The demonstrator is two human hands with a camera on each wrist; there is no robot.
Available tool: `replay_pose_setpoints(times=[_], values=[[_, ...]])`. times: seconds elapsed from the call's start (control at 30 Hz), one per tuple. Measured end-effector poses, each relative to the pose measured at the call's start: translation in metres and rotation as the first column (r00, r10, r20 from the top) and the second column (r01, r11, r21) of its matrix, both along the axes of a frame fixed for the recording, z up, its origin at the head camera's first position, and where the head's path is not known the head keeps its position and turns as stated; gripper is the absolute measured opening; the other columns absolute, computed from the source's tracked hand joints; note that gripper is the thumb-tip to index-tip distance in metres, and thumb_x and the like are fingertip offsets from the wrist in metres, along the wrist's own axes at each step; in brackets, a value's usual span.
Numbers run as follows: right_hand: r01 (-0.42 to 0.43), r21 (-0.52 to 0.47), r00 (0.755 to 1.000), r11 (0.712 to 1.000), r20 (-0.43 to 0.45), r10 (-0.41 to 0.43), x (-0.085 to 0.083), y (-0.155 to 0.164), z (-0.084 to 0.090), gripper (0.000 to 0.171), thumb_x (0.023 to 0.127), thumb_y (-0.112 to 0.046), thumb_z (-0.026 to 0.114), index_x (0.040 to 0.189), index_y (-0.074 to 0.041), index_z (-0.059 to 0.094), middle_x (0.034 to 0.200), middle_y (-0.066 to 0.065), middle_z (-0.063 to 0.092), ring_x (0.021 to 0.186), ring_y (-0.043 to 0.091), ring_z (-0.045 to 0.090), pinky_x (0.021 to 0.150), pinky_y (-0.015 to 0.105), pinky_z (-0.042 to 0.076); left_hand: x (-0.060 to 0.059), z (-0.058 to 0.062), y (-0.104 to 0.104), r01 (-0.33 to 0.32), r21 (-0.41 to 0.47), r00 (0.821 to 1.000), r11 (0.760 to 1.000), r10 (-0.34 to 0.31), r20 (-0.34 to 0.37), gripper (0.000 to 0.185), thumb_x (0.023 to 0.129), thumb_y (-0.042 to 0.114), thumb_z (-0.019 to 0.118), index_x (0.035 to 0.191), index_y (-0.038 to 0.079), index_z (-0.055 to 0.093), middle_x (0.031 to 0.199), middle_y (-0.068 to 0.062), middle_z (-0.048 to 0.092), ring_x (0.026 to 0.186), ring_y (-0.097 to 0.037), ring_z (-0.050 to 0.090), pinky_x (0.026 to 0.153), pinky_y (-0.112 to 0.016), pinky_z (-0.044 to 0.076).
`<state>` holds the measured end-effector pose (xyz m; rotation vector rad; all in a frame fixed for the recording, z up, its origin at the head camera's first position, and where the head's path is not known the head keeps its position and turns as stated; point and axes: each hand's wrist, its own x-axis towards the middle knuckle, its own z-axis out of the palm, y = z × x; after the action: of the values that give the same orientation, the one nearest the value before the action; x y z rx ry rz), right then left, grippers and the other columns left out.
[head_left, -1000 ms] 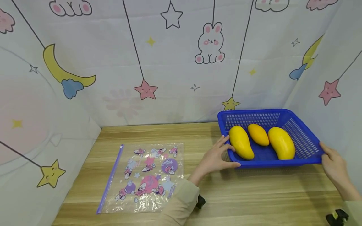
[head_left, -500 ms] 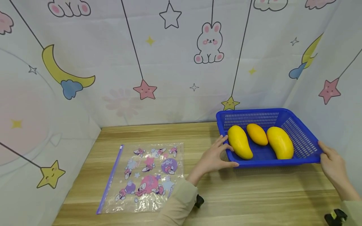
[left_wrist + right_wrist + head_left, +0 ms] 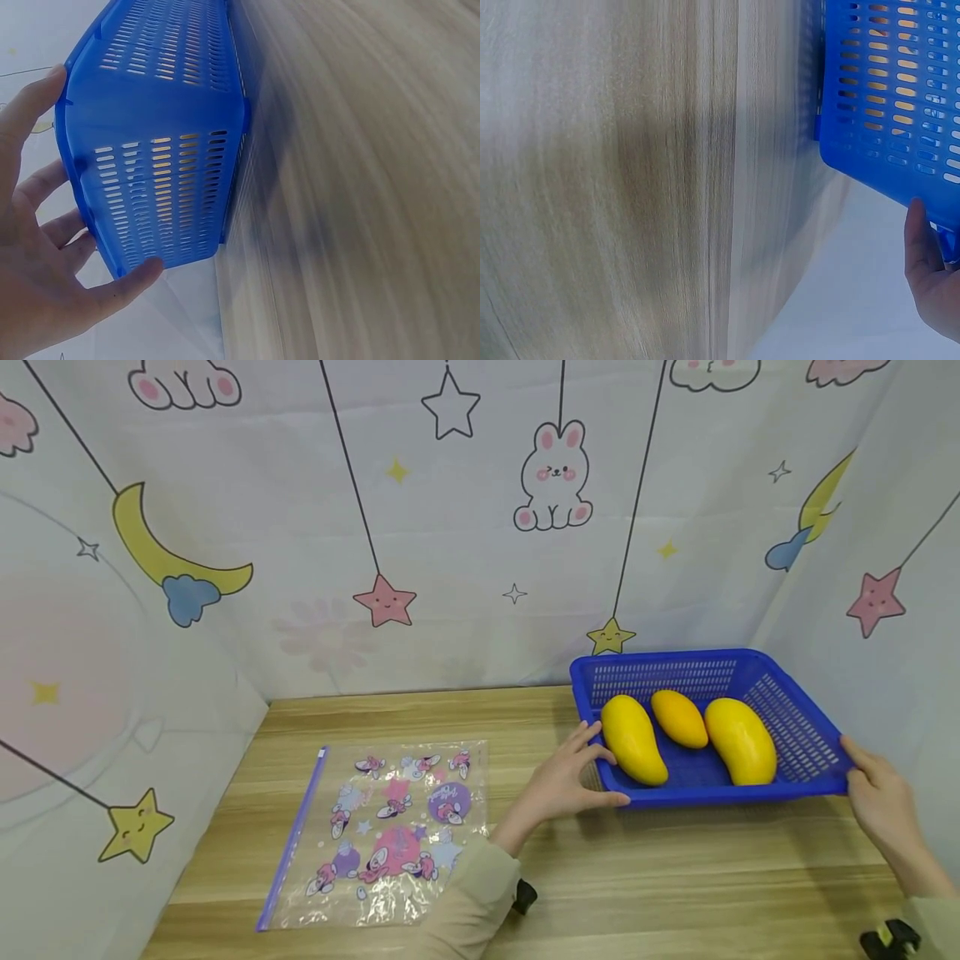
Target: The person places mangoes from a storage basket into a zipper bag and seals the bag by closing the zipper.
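- The blue basket (image 3: 806,747) sits on the wooden table's (image 3: 675,877) right side, holding three mangoes (image 3: 632,739).
- The left hand (image 3: 564,781) grips its left edge, fingers spread.
- The right hand (image 3: 877,793) holds the right rim; its fingers are partly hidden.
- Both wrist views blur the table.

zip bag (image 3: 390,831) print, lettering perhaps, unreadable

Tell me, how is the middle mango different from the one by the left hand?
The middle mango is smaller and rounder; the left mango is longer and curved. The middle mango looks orange, the left mango lemon yellow. The middle mango sits farther back in the blue basket; the left mango reaches nearer the front. Both lie flat.
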<state>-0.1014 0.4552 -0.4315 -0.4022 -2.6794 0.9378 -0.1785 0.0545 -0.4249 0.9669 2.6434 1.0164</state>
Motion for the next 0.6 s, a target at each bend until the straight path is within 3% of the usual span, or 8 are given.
replay_pose_setpoints(times=[0.6], values=[[-0.059, -0.028, 0.998, 0.998, 0.002, 0.059, 0.0049, -0.0024, 0.0001, 0.051, 0.101, -0.016, 0.02, 0.15, -0.005, 0.017, 0.149, 0.04, 0.019, 0.136, 0.062, 0.014, 0.107, 0.074, 0.014, 0.0, -0.0009, -0.0055, -0.001, 0.027, 1.0, 1.0, 0.0, 0.027, 0.053, 0.078, 0.054, 0.073, 0.118, 0.022, 0.061, 0.161, 0.006, 0.02, 0.152, -0.011, 0.007, 0.118, -0.052, 0.027]])
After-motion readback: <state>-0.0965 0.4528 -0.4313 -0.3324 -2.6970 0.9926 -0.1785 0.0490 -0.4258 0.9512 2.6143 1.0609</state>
